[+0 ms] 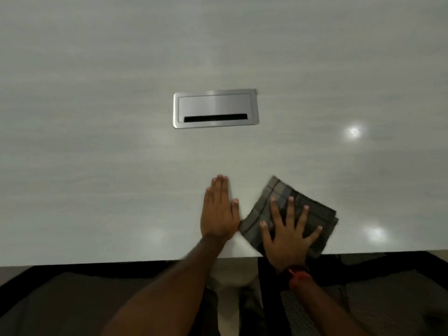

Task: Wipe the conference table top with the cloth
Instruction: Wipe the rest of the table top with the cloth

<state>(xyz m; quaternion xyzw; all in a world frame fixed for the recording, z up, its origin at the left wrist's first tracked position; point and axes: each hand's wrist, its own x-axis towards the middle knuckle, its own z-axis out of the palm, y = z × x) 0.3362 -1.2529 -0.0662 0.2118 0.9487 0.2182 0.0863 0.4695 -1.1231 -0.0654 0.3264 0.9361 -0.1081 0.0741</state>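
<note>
Beyond cloth point(288, 214), metal cable hatch point(215, 108).

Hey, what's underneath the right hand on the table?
A folded checked cloth, pressed flat on the table top by the right hand. Anything beneath the cloth is covered.

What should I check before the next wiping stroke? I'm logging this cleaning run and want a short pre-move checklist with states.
1. Right hand flat on the cloth, fingers spread: ok.
2. Cloth folded and lying on the table top, near its front edge: ok.
3. Left hand flat on the table beside the cloth, in the way of a leftward stroke: not ok.
4. Metal cable box lid shut, away from the cloth: ok.
5. Table surface ahead free of objects: ok.
6. Cloth damp or dry: cannot tell.
</note>
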